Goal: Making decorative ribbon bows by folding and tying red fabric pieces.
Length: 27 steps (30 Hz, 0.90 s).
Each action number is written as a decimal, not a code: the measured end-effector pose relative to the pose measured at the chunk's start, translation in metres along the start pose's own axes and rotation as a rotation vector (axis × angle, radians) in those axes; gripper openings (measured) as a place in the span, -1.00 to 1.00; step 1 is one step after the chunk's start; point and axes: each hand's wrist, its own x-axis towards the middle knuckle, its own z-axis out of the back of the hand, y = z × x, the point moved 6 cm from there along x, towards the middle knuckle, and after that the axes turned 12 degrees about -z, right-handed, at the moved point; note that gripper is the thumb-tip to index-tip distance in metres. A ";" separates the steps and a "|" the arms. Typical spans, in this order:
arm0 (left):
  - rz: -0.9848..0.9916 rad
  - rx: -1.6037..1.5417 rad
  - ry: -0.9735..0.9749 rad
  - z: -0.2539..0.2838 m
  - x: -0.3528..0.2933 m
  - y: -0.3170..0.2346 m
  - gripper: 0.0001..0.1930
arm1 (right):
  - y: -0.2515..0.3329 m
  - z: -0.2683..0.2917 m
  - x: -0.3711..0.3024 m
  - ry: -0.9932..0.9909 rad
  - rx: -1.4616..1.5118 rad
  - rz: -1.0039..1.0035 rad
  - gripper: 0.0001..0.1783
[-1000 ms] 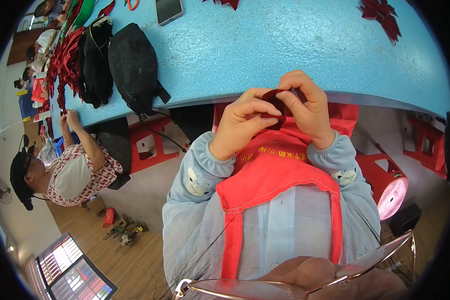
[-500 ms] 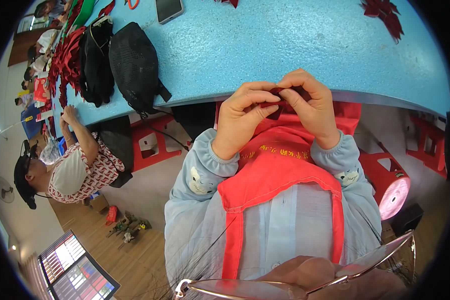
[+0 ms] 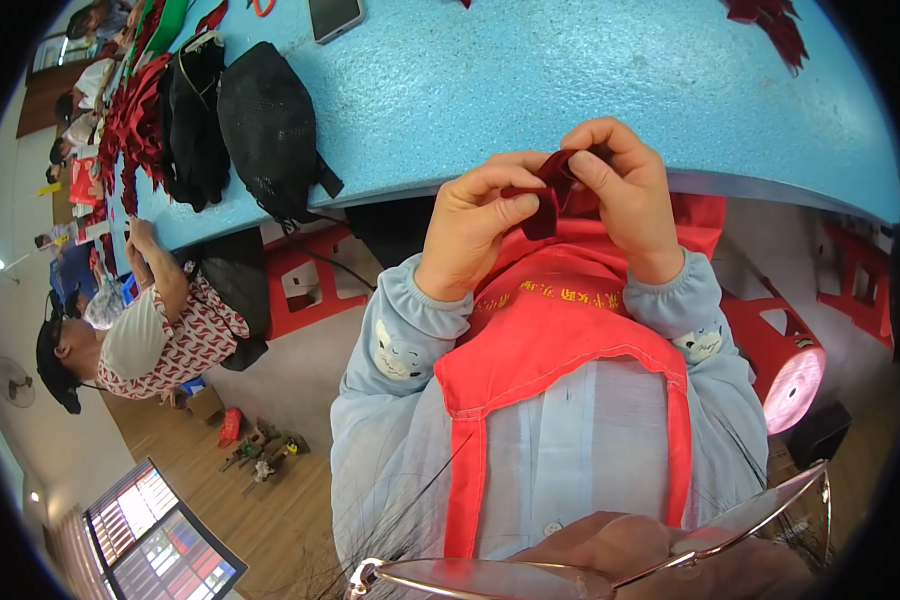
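Between my two hands is a short strip of dark red velvety ribbon (image 3: 542, 220), bent into a loop or fold. My left hand (image 3: 467, 222) pinches one part of it between thumb and fingers. With thumb and fingertips, my right hand (image 3: 630, 195) grips the other part slightly higher up. The ribbon hangs just off the near table edge, above the red apron (image 3: 560, 330) on my lap. Part of the ribbon is hidden behind my fingers.
On the blue table (image 3: 450, 110) lie a black mesh bag (image 3: 267, 125), another black bag (image 3: 192, 120), a phone (image 3: 336, 16) and dark red ribbon pieces (image 3: 773, 30). A person (image 3: 160, 335) sits at the left. Red stools (image 3: 770, 350) stand below the table.
My hands have drawn apart a little, the right one rising slightly. More of the dark red ribbon shows between them, where it was mostly covered by my fingers before.
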 end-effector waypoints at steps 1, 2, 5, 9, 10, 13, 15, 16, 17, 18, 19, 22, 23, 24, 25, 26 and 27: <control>0.048 -0.101 0.001 -0.002 0.000 0.002 -0.79 | 0.000 0.001 0.001 -0.005 0.003 0.003 -0.90; 0.052 -0.099 0.005 -0.002 0.000 0.002 -0.79 | -0.001 0.001 0.002 0.000 0.055 -0.020 -0.90; 0.029 -0.013 0.073 -0.001 -0.001 0.004 -0.79 | -0.003 0.003 0.003 0.011 0.160 -0.064 -0.91; 0.016 0.120 0.090 0.003 0.000 0.006 -0.78 | -0.001 0.003 0.003 0.027 0.101 -0.032 -0.87; 0.015 0.121 0.090 0.002 0.000 0.006 -0.78 | 0.004 0.001 0.000 0.012 0.023 0.016 -0.87; -0.096 0.500 0.105 -0.006 0.000 -0.005 -0.78 | 0.011 -0.005 -0.007 -0.016 -0.133 0.114 -0.87; -0.158 0.555 0.107 -0.009 0.000 -0.008 -0.78 | 0.013 -0.007 -0.008 -0.012 -0.201 0.168 -0.87; -0.216 0.608 0.109 -0.011 0.000 -0.011 -0.77 | 0.014 -0.008 -0.008 -0.011 -0.235 0.196 -0.87; -0.274 0.661 0.111 -0.013 0.000 -0.014 -0.77 | 0.014 -0.008 -0.007 -0.008 -0.235 0.200 -0.87; -0.279 0.664 0.111 -0.014 0.000 -0.014 -0.77 | 0.017 -0.008 -0.008 0.006 -0.289 0.255 -0.86; -0.288 0.640 0.104 -0.014 -0.001 -0.014 -0.76 | 0.019 -0.008 -0.010 0.020 -0.342 0.309 -0.86; -0.307 0.595 0.090 -0.014 -0.001 -0.016 -0.75 | 0.019 -0.011 -0.011 0.029 -0.312 0.298 -0.86; -0.340 0.666 0.108 -0.015 -0.001 -0.020 -0.74 | 0.017 -0.010 -0.011 0.025 -0.231 0.231 -0.86; -0.373 0.736 0.127 -0.016 -0.002 -0.023 -0.73 | 0.014 -0.009 -0.010 0.018 -0.150 0.162 -0.86; -0.405 0.806 0.145 -0.018 -0.002 -0.025 -0.72 | 0.015 -0.008 -0.010 0.018 -0.150 0.162 -0.86; -0.405 0.806 0.145 -0.019 -0.001 -0.026 -0.72 | 0.010 -0.006 -0.007 0.050 -0.071 0.062 -0.86; -0.451 0.860 0.165 -0.022 -0.001 -0.028 -0.72 | 0.005 -0.004 -0.005 0.082 0.007 -0.038 -0.87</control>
